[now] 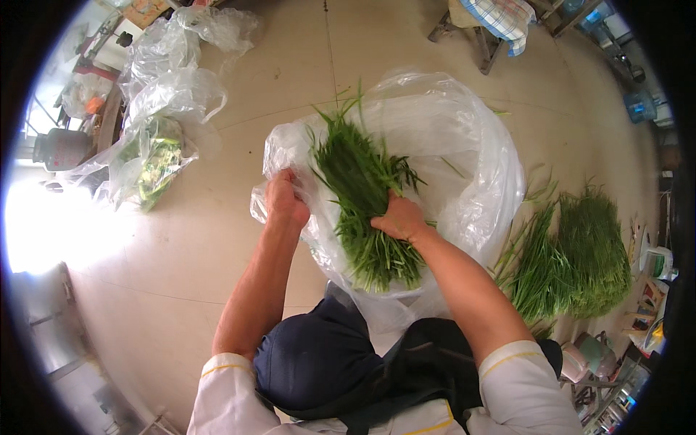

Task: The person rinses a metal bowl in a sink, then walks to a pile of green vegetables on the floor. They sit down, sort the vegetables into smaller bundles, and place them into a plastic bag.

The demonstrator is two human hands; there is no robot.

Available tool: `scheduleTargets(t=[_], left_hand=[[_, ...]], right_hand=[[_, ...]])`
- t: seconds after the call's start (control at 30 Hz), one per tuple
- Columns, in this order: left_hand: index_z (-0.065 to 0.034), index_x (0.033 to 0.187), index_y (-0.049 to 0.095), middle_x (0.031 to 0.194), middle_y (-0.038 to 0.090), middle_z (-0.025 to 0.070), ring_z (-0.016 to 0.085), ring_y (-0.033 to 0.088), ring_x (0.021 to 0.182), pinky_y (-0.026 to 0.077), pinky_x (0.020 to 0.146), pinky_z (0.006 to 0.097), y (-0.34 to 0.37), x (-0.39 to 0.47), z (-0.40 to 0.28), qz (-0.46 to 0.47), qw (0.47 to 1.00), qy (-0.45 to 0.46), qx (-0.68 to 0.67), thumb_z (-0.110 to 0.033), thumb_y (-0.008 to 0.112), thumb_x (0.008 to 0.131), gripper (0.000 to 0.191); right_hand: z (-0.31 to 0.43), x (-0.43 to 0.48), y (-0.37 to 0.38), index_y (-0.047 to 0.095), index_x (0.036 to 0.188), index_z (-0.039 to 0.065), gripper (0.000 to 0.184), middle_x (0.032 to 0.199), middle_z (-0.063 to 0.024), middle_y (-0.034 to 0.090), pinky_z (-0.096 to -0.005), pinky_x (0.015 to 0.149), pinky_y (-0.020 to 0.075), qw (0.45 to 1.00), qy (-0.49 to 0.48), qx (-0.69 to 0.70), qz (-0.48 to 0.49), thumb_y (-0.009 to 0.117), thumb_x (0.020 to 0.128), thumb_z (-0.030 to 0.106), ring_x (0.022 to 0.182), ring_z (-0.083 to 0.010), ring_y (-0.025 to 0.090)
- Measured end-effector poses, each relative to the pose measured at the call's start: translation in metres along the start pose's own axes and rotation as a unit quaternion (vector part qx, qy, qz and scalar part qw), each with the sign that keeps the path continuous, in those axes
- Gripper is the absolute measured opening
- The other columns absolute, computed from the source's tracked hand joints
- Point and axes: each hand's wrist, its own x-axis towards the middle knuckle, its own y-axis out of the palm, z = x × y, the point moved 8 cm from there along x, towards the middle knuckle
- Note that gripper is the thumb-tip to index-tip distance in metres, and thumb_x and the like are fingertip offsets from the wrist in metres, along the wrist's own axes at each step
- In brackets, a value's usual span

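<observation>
A large clear plastic bag (489, 179) lies spread wide on the floor before my knees. My left hand (286, 198) is closed on the bunched left edge of that bag. With my right hand (401, 216) I grip a thick bundle of long green leafy stalks (353, 168), which look like Chinese chives. The bundle lies over the left part of the bag's opening, its leaf tips pointing away from me and its pale cut ends towards me. The underside of the bundle and my right fingers are partly hidden.
More green stalks (592, 250) lie in piles on the floor at the right. At the left, a clear bag of leafy vegetables (157, 168) rests near crumpled plastic bags (163, 54) and a grey gas cylinder (62, 149). A wooden stool (484, 46) with a checked cloth stands ahead.
</observation>
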Motion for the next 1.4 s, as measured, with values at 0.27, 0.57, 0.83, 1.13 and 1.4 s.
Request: scheduleTargets(t=[0.27,0.57,0.83,1.13,1.4], left_hand=[[0.0010,0.127,0.056,0.111,0.067,0.0161,0.031,0.066,0.101,0.057,0.091,0.0494,0.027,-0.058,-0.021,0.124,0.991,0.022,0.037,-0.033,0.044,0.109,0.041],[-0.0048,0.129,0.058,0.111,0.065,0.0170,0.032,0.067,0.096,0.059,0.086,0.0536,-0.008,-0.082,0.014,0.032,0.976,-0.165,0.137,-0.033,0.044,0.109,0.037],[0.0040,0.131,0.058,0.111,0.066,0.0150,0.035,0.066,0.101,0.054,0.093,0.0442,0.070,-0.148,-0.169,0.028,0.712,0.569,0.410,-0.014,0.067,0.092,0.044],[-0.0032,0.128,0.055,0.134,0.056,0.0256,0.044,0.055,0.123,0.050,0.098,0.0482,0.162,-0.097,0.047,0.382,0.605,0.430,0.551,0.000,0.057,0.087,0.041],[-0.0105,0.147,0.049,0.143,0.057,0.0156,0.037,0.044,0.141,0.020,0.124,0.0546,0.114,-0.010,0.155,0.462,0.148,0.256,0.836,-0.045,0.058,0.091,0.066]], right_hand=[[-0.018,0.021,0.004,0.064,0.118,-0.009,0.072,0.116,-0.0284,0.070,-0.0470,0.090,0.0560,0.983,0.155,0.049,0.084,0.071,0.078,0.050,0.108,-0.0447,0.068],[0.057,0.079,-0.016,0.055,0.130,-0.014,0.083,0.116,-0.0302,0.069,-0.0476,0.090,0.0552,0.991,0.095,0.073,-0.055,0.063,0.087,0.057,0.105,-0.0432,0.068],[0.052,0.104,0.006,0.029,0.148,-0.019,0.129,0.139,-0.0363,0.054,-0.0405,0.105,0.0483,0.973,0.105,0.206,-0.005,0.068,0.075,0.080,0.131,-0.0388,0.056],[0.012,0.071,-0.028,0.057,0.132,0.007,0.036,0.132,-0.0164,0.065,-0.0423,0.101,0.0484,0.896,-0.206,0.385,-0.079,0.059,0.102,0.026,0.125,-0.0279,0.059],[-0.076,0.010,-0.026,0.032,0.158,0.028,0.098,0.167,-0.0141,0.024,-0.0675,0.113,0.0346,0.978,0.051,-0.198,-0.038,0.086,0.077,0.039,0.153,-0.0419,0.023]])
